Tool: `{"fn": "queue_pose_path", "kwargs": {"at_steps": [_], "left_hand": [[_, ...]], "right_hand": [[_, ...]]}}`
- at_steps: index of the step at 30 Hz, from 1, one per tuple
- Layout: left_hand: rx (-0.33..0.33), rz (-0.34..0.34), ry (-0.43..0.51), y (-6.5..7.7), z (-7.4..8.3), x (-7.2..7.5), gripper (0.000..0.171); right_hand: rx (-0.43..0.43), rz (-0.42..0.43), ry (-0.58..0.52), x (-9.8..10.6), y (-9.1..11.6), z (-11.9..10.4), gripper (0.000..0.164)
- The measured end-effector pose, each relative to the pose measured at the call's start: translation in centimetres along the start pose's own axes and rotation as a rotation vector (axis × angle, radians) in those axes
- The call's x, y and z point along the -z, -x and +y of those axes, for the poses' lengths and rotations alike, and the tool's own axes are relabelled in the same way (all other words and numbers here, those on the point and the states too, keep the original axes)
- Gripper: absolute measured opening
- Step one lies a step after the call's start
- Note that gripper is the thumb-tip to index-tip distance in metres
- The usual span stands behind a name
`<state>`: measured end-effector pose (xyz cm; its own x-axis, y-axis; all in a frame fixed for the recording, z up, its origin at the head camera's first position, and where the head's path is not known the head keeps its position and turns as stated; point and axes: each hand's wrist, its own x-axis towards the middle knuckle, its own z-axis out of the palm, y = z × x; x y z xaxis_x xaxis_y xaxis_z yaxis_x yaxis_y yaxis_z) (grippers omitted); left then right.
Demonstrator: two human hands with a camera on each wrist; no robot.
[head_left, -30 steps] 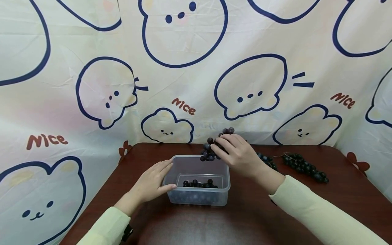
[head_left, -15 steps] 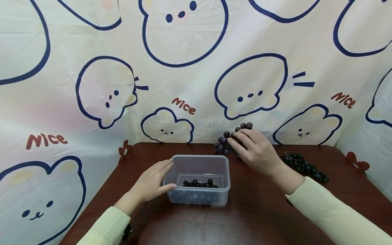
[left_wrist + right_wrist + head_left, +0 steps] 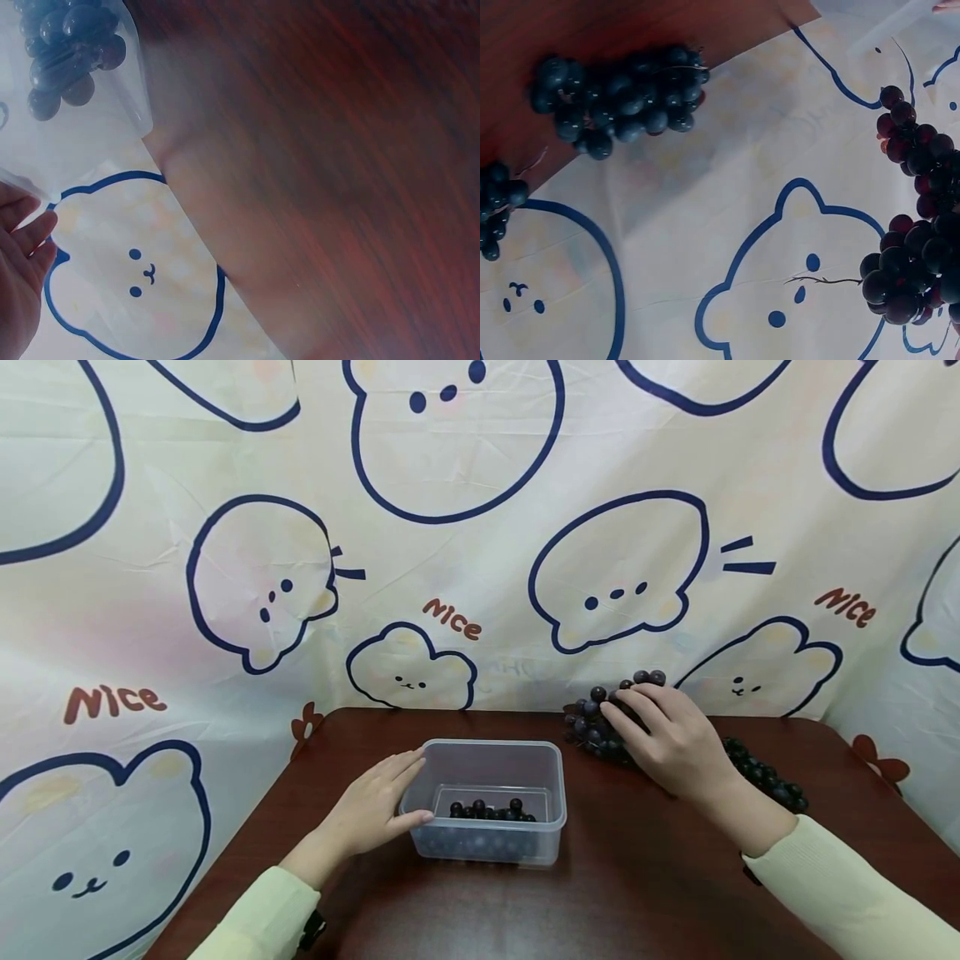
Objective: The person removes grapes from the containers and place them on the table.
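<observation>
My right hand [image 3: 671, 739] holds a bunch of dark grapes [image 3: 592, 727], raised to the right of the container near the back of the table. In the right wrist view this bunch [image 3: 919, 277] hangs at the right edge, with a thin bare stem sticking out. My left hand [image 3: 375, 802] rests against the left side of a clear plastic container [image 3: 487, 843], fingers along its side and thumb over the front rim. Inside the container lie dark grapes [image 3: 487, 811]. The left wrist view shows those grapes [image 3: 71, 45] through the plastic, with my fingers [image 3: 26, 232] at its edge.
Another grape bunch [image 3: 768, 777] lies at the right of the brown table [image 3: 480, 910], partly behind my right hand. The right wrist view shows one bunch [image 3: 622, 101] on the table and part of a second [image 3: 495, 202]. A printed cloth [image 3: 480, 568] hangs behind.
My right hand has moved to the right with its bunch of grapes, away from the container's back right corner. The left hand and the container have stayed in place.
</observation>
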<state>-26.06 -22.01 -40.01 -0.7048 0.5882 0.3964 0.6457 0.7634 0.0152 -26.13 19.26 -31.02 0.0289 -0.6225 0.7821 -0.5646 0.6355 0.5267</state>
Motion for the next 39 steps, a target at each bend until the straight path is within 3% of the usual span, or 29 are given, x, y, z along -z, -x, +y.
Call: {"fn": "queue_pose_path", "kwargs": {"at_steps": [10, 23, 39], "left_hand": [[-0.007, 0.014, 0.002, 0.0, 0.0, -0.1, 0.077], [-0.010, 0.015, 0.000, 0.0, 0.1, 0.0, 0.077], [-0.002, 0.004, -0.003, 0.0, -0.1, -0.1, 0.078]], "right_hand": [[-0.064, -0.056, 0.003, 1.2, 1.9, -0.1, 0.031], [-0.085, -0.131, 0.008, 1.6, 4.1, -0.7, 0.035], [-0.131, -0.313, -0.021, 1.5, 6.0, -1.9, 0.048]]}}
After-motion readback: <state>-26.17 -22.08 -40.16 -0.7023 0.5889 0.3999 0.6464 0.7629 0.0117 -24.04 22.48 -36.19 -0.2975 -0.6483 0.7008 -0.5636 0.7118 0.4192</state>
